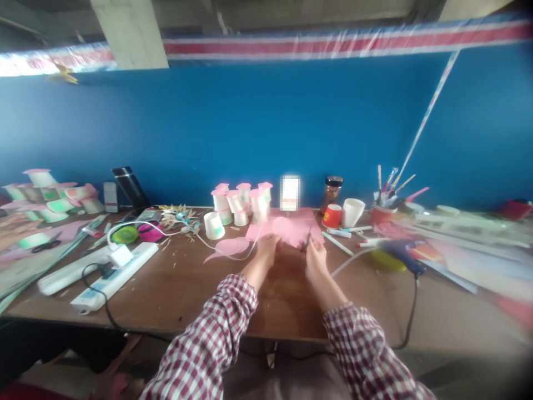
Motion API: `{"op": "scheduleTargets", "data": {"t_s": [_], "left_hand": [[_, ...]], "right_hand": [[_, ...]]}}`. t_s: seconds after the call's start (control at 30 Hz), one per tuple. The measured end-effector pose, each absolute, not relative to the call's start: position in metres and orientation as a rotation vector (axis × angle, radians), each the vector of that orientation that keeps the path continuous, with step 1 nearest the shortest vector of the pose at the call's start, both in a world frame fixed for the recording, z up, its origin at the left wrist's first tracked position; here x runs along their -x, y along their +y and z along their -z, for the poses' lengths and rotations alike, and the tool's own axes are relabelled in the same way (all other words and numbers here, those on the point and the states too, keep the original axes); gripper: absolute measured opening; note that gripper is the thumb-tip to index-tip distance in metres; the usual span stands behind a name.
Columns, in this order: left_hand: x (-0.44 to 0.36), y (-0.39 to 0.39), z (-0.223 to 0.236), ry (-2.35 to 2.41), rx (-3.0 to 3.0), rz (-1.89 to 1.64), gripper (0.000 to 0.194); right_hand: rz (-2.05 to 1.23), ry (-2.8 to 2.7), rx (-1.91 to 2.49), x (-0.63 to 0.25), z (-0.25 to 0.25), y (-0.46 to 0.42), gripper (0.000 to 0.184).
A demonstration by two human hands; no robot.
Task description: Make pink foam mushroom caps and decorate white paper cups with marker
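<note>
The left hand's (pixel 268 248) fingers pinch the near edge of a pink paper sheet (pixel 300 226), which spreads just beyond them over the brown counter (pixel 233 289). The right hand (pixel 317 256) grips dark scissors (pixel 305 244) at the sheet's near-right edge.

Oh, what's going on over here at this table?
A person in checked sleeves is working with pink paper at a brown table. The left hand holds the paper's near edge, while the right hand grips what look like dark scissors against it; blur hides whether the blades are cutting. Pink-topped cups stand beyond, to the left, and a loose pink piece lies left of the left hand.
</note>
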State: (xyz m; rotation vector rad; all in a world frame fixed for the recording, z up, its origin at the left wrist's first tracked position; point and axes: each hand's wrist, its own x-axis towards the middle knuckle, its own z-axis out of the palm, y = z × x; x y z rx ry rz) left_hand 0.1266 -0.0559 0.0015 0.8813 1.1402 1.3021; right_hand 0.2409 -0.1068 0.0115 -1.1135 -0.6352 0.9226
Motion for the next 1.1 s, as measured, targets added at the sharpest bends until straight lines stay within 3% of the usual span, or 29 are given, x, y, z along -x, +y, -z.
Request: {"op": "scheduleTargets", "data": {"t_s": [0.67,1.1], "left_hand": [[-0.11,-0.091,-0.02,0.935,-0.709,-1.047,0.007],[-0.098,-0.076,-0.003,0.974,-0.717,-1.356,0.013]], "right_hand": [[-0.946,-0.739,1.13,-0.241,-0.005,-0.103,0.045],[-1.058,-0.901,1.014,-0.233,-0.013,-0.113,0.044]]}}
